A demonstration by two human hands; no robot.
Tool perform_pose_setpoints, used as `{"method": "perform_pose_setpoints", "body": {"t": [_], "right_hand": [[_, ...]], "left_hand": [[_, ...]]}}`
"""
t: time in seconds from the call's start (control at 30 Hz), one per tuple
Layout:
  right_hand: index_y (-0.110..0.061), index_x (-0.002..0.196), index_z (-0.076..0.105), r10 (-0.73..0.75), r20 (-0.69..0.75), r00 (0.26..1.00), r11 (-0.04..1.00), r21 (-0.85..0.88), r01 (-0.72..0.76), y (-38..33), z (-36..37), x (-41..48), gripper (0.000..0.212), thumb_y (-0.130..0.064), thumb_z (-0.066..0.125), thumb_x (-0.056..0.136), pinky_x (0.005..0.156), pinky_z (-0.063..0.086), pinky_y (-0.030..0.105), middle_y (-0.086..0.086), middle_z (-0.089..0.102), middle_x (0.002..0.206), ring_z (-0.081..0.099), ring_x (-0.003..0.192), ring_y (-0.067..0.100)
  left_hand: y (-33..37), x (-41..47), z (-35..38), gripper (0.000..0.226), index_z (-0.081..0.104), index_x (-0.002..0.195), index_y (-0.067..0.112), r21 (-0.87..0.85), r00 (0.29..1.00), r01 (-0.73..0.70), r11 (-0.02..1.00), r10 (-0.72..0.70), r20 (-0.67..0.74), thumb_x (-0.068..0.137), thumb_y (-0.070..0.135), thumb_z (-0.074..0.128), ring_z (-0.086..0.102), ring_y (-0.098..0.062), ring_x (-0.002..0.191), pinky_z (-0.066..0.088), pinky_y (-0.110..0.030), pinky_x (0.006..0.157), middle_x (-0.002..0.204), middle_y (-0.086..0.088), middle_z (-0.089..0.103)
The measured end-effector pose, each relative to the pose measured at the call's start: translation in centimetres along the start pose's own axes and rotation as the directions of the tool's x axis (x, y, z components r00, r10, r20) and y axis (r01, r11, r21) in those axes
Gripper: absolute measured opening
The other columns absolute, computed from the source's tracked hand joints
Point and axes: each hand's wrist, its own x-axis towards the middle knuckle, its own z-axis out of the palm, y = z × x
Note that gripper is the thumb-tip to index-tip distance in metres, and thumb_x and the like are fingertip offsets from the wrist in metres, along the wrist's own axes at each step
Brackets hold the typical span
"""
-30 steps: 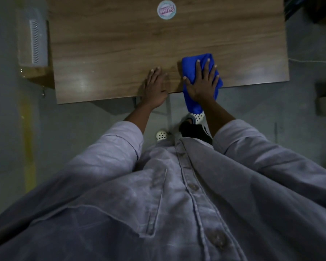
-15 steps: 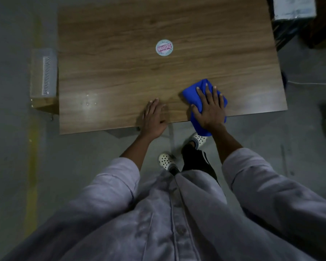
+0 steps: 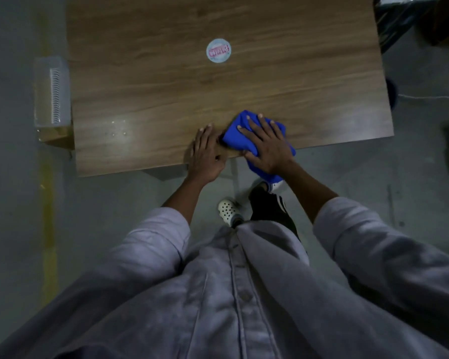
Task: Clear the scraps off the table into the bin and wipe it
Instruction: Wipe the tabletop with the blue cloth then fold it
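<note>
A blue cloth (image 3: 237, 132) lies bunched at the near edge of the wooden table (image 3: 166, 99), partly hanging over it. My right hand (image 3: 266, 142) presses flat on the cloth with fingers spread. Just left of it, my left hand (image 3: 206, 152) rests flat on the table's near edge, its thumb side almost touching the cloth. A round sticker (image 3: 218, 50) sits on the table top further back. A few water drops (image 3: 119, 128) glint on the wood to the left.
A clear plastic container (image 3: 52, 93) stands on the floor against the table's left side. Dark objects (image 3: 399, 19) sit beyond the table's right far corner. My feet in white clogs (image 3: 228, 211) are on the grey floor below the table edge.
The right hand has slid the blue cloth leftwards along the near edge until it meets the left hand. The left hand has stayed on the edge. The camera view has shifted.
</note>
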Motion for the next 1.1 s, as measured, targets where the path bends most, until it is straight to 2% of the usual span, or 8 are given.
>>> {"method": "perform_pose_setpoints", "body": {"t": [0.2,0.33,0.47,0.63,0.83,0.9,1.03,1.1], "right_hand": [[-0.03,0.162,0.02,0.107,0.098,0.989,0.992,0.049,-0.112,-1.2,-0.8,0.6,0.073,-0.058,0.03,0.095,0.125,0.006,0.053,0.002,0.013,0.17,0.004,0.157,0.032],[-0.033,0.162,0.018,0.064,0.105,0.992,0.997,0.04,-0.068,0.8,-1.8,0.7,0.071,-0.058,0.027,0.096,0.125,0.006,0.052,0.0,0.011,0.17,0.003,0.157,0.03],[-0.03,0.161,0.021,0.241,0.063,0.968,0.963,0.112,-0.247,2.2,-3.1,0.8,0.073,-0.059,0.025,0.094,0.125,0.003,0.053,0.001,0.01,0.17,0.002,0.157,0.031],[-0.03,0.162,0.017,0.321,0.103,0.941,0.938,0.103,-0.331,1.6,-3.0,1.1,0.077,-0.061,0.022,0.092,0.125,0.002,0.055,0.001,0.005,0.171,-0.002,0.157,0.033],[-0.032,0.162,0.014,0.566,0.136,0.813,0.783,0.219,-0.582,-2.5,-2.6,2.3,0.071,-0.049,0.039,0.099,0.121,-0.007,0.057,0.001,-0.001,0.171,-0.008,0.156,0.036],[-0.031,0.163,0.011,0.526,0.147,0.838,0.817,0.188,-0.546,-3.6,-2.2,2.2,0.072,-0.049,0.04,0.099,0.121,-0.009,0.057,0.002,-0.003,0.171,-0.01,0.155,0.037],[-0.034,0.162,0.015,0.24,0.158,0.958,0.961,0.1,-0.257,0.5,-2.7,0.7,0.074,-0.062,0.03,0.096,0.124,0.004,0.058,0.001,0.004,0.171,-0.001,0.157,0.035],[-0.034,0.162,0.015,0.25,0.146,0.957,0.962,0.074,-0.263,3.1,-3.8,0.0,0.074,-0.064,0.025,0.095,0.125,0.004,0.058,0.002,0.005,0.171,0.001,0.156,0.036]], "left_hand": [[0.4,0.3,-0.1,0.074,0.032,0.156,0.018,-0.009,0.999,0.036,0.999,-0.036,0.017,0.088,0.021,0.061,0.007,-0.025,0.157,0.014,-0.051,0.124,0.168,-0.001,0.016],[0.3,0.3,0.2,0.071,0.036,0.154,0.02,-0.023,0.999,0.038,0.999,-0.037,0.01,0.087,0.022,0.061,0.008,-0.025,0.156,0.014,-0.051,0.124,0.168,0.0,0.018],[0.3,0.2,0.0,0.068,0.041,0.149,0.024,-0.044,1.0,0.03,0.999,-0.03,-0.005,0.084,0.023,0.061,0.01,-0.025,0.156,0.016,-0.05,0.124,0.167,0.0,0.021],[0.4,0.2,0.0,0.07,0.043,0.149,0.021,-0.038,0.999,0.038,0.999,-0.038,0.007,0.082,0.021,0.063,0.014,-0.03,0.155,0.018,-0.052,0.123,0.166,-0.004,0.024],[0.6,1.0,-0.9,0.078,0.035,0.154,0.019,0.037,0.994,0.045,0.998,-0.048,0.094,0.081,0.027,0.064,0.014,-0.033,0.153,0.018,-0.049,0.123,0.166,-0.006,0.021],[0.7,1.0,-0.8,0.079,0.031,0.156,0.019,0.078,0.995,0.032,0.996,-0.039,0.088,0.083,0.03,0.059,0.013,-0.033,0.154,0.017,-0.051,0.123,0.167,-0.007,0.019],[0.9,0.9,-0.1,0.076,0.026,0.159,0.021,0.14,0.995,0.067,0.988,-0.078,0.069,0.089,0.032,0.055,0.006,-0.03,0.156,0.01,-0.053,0.124,0.169,-0.002,0.013],[0.9,0.8,0.0,0.076,0.025,0.159,0.023,0.163,0.994,0.072,0.984,-0.085,0.072,0.089,0.034,0.053,0.004,-0.028,0.156,0.009,-0.055,0.124,0.17,-0.001,0.011]]}}
